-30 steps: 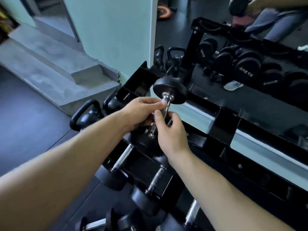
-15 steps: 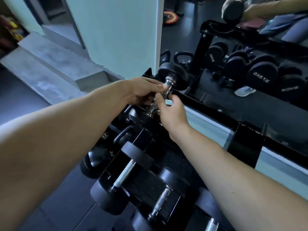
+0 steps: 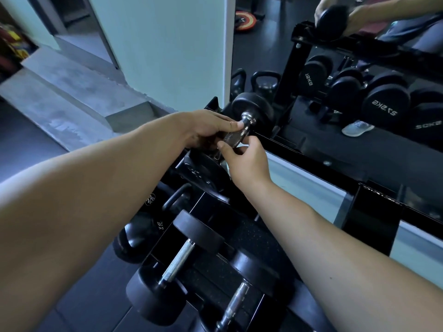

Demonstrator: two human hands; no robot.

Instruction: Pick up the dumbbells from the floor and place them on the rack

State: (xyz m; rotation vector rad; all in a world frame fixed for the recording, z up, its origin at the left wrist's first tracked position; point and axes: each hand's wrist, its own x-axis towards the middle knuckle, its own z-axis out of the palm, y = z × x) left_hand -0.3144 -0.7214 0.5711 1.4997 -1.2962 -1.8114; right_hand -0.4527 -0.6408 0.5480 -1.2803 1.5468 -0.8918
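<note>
Your hands carried the dumbbell (image 3: 249, 116) toward the rack's (image 3: 374, 207) far end; left hand (image 3: 206, 129) and right hand (image 3: 244, 161) pinch its handle. Next, lower it gently.

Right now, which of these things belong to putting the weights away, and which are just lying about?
Part of the job:
- black round-headed dumbbell with chrome handle, held by the left hand and the right hand
- black metal rack
- racked black dumbbell

Lying about:
- black kettlebell on the floor
- wall mirror
- grey concrete steps

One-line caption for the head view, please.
Both hands, left and right, set a dumbbell onto the rack.
</note>
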